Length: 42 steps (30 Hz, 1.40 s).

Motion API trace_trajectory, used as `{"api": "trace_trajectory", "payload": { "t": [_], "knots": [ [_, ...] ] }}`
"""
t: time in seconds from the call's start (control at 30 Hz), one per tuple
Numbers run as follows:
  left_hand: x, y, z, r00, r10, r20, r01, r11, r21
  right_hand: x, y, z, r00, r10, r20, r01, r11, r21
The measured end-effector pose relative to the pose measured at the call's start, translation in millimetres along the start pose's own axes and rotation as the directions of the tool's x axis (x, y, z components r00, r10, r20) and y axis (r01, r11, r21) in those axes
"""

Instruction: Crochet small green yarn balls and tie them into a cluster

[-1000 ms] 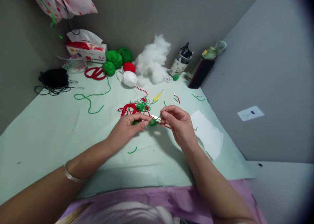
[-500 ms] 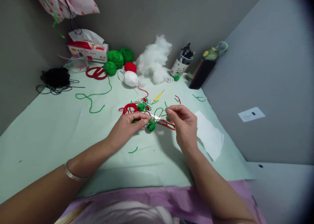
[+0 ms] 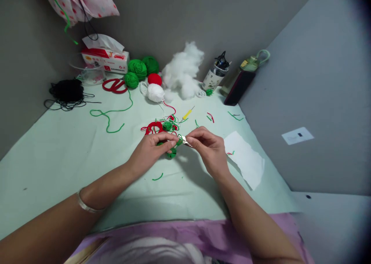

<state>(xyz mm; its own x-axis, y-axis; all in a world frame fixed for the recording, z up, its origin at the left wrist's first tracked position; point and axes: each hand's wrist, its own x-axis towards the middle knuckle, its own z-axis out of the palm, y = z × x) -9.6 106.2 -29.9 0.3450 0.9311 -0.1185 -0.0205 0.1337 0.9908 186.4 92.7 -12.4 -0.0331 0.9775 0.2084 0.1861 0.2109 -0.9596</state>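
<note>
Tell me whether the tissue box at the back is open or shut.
Open: a white tissue sticks up out of the top of the tissue box.

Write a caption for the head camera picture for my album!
Left hand and right hand pinch a green yarn piece over a yarn-strewn table.

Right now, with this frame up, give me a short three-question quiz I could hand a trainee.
1. True or false: the red scissors lie near the tissue box, away from both hands.
2. The left hand pinches: A) green yarn piece B) white paper C) black yarn.
3. Green yarn balls by the far wall: ___.
Key: 1 true; 2 A; 3 three.
</note>
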Motion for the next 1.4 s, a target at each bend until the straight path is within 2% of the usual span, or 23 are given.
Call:
{"api": "trace_trajectory", "payload": {
  "t": [0.43,0.6,0.7,0.83,0.97,1.1,1.2,1.4],
  "knots": [
    [0.3,0.2,-0.8,1.000,-0.012,0.021,0.013,1.000,-0.012,-0.6,1.0,0.6,0.996,-0.091,0.016,0.092,0.990,-0.108],
    [0.8,-1.8,-1.4,1.000,-0.002,0.028,0.003,1.000,-0.017,-2.0,-0.1,1.3,0.982,-0.184,0.027,0.186,0.963,-0.197],
    [1.4,-3.8,-1.3,0.999,-0.015,0.037,0.016,0.999,-0.036,-3.6,0.2,2.4,0.958,-0.283,0.045,0.283,0.912,-0.295],
    [2.8,-4.4,-0.9,0.997,-0.050,0.050,0.057,0.990,-0.130,-7.6,3.1,3.9,0.909,-0.407,0.088,0.403,0.803,-0.439],
    [4.0,-2.7,-0.8,0.992,-0.099,0.084,0.117,0.962,-0.248,-9.6,4.4,4.2,0.845,-0.515,0.142,0.502,0.676,-0.540],
    [3.6,-1.6,-0.7,0.989,-0.097,0.112,0.123,0.959,-0.256,-8.7,1.9,4.0,0.775,-0.605,0.186,0.579,0.560,-0.592],
    [2.4,-1.0,-0.4,0.987,-0.099,0.129,0.131,0.955,-0.267,-9.0,-0.3,4.3,0.755,-0.623,0.203,0.599,0.531,-0.599],
    [1.0,1.6,2.0,0.984,-0.107,0.145,0.154,0.919,-0.363,-13.2,-0.7,5.3,0.752,-0.638,0.168,0.597,0.551,-0.583]
  ]
}}
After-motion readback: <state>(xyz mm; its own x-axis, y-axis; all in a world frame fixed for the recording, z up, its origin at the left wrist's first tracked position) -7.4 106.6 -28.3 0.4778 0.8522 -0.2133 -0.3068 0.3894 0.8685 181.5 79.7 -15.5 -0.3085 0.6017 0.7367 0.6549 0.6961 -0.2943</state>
